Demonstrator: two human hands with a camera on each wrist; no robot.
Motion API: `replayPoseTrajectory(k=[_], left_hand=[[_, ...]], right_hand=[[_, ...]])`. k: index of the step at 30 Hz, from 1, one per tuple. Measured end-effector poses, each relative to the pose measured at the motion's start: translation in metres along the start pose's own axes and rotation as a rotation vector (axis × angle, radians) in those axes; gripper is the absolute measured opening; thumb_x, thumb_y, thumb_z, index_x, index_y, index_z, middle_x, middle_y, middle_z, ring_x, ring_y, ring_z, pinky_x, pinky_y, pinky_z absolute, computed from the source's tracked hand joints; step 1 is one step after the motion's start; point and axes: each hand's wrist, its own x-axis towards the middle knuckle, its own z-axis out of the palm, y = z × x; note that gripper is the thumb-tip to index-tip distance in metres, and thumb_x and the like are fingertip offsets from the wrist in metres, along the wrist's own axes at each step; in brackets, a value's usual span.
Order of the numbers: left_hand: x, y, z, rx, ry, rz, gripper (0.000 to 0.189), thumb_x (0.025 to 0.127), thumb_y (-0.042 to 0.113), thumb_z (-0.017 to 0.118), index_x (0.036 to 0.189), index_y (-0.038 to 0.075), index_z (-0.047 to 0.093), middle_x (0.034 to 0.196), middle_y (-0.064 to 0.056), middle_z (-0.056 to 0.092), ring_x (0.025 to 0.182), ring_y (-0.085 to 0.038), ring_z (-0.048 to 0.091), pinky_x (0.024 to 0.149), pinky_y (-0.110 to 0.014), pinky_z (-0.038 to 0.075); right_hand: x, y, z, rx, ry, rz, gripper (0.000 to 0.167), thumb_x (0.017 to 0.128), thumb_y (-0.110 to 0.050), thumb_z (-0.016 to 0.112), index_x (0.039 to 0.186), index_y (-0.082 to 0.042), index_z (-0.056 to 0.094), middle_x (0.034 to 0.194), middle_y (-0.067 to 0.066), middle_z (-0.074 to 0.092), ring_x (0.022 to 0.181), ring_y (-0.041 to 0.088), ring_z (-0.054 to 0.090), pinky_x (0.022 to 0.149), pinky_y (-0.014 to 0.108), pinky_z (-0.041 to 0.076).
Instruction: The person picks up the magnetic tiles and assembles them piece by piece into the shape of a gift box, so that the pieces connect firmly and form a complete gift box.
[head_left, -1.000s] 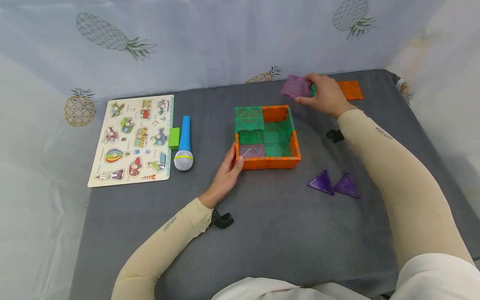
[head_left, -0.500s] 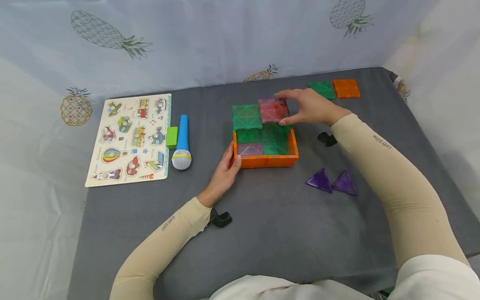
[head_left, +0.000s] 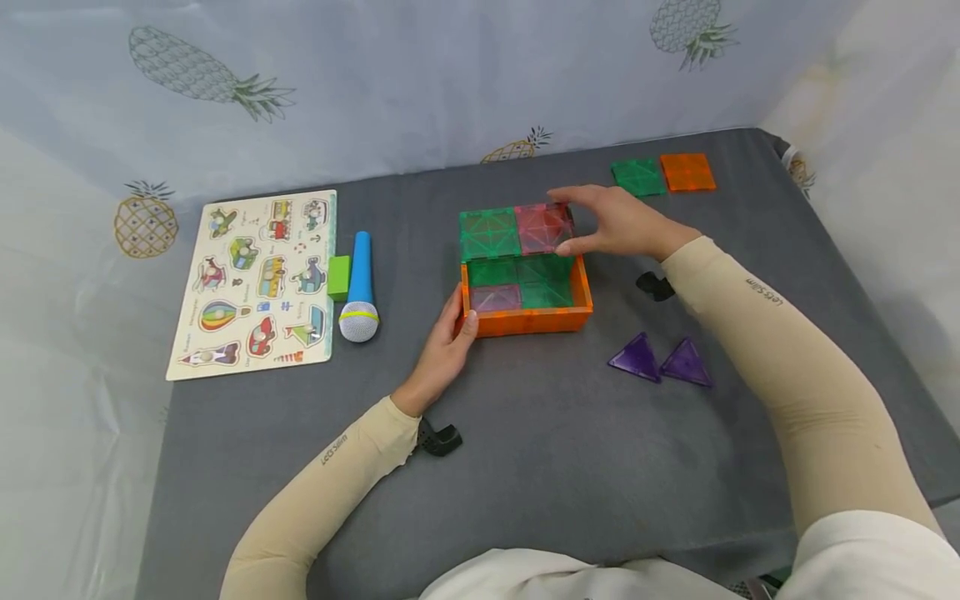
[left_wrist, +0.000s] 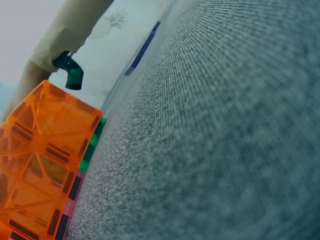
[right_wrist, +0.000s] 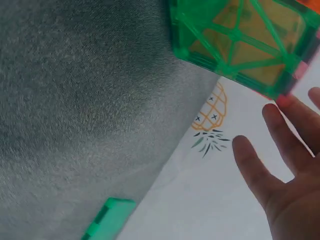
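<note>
A box of translucent magnetic tiles (head_left: 532,322) stands mid-table, with orange walls and a green and pink floor. My left hand (head_left: 438,362) grips its front left corner, thumb on the front wall. A green square tile (head_left: 490,234) covers the back left of the top. Beside it lies a pink square tile (head_left: 538,229), over the back right corner; my right hand (head_left: 618,221) pinches its right side between thumb and fingers. The left wrist view shows the orange wall (left_wrist: 55,120) close up. In the right wrist view, fingertips (right_wrist: 274,114) reach the pink edge by a green wall (right_wrist: 235,35).
Two purple triangle tiles (head_left: 636,358) lie right of the box. A green tile (head_left: 639,177) and an orange tile (head_left: 687,172) lie at the back right. To the left are a toy microphone (head_left: 361,275), a green block (head_left: 338,277) and a vehicle puzzle board (head_left: 255,287).
My right hand has brought the pink tile from the back right, leftward and down onto the box top beside the green tile. My left hand has kept its grip on the box.
</note>
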Motion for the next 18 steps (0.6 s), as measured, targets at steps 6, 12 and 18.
replayPoseTrajectory(k=[6,12,18], left_hand=[[-0.001,-0.002,-0.001,-0.023,0.000,0.006,0.062,0.104,0.021,0.040,0.154,0.005,0.006,0.162,-0.008,0.005,0.150,-0.020,0.005,0.122,-0.039,0.010],[-0.001,-0.002,-0.001,-0.028,0.002,0.007,0.063,0.104,0.021,0.040,0.154,0.004,0.005,0.162,-0.009,0.006,0.150,-0.021,0.006,0.122,-0.040,0.010],[0.000,0.000,-0.003,0.000,0.001,-0.002,0.064,0.104,0.020,0.041,0.154,0.003,0.005,0.162,-0.010,0.006,0.150,-0.024,0.007,0.121,-0.042,0.010]], right_hand=[[0.006,0.044,-0.010,-0.016,0.152,0.184,0.068,0.099,-0.045,0.047,0.150,-0.003,0.030,0.154,0.022,0.028,0.141,0.043,0.026,0.114,0.060,0.021],[0.010,0.082,-0.003,-0.168,-0.092,0.401,0.078,0.102,-0.047,0.031,0.152,0.005,0.001,0.158,0.028,-0.006,0.144,0.048,-0.002,0.108,0.073,0.009],[-0.018,0.040,0.017,-0.297,-0.170,0.357,0.065,0.099,-0.042,0.048,0.139,0.009,0.042,0.139,0.033,0.041,0.125,0.051,0.040,0.099,0.066,0.037]])
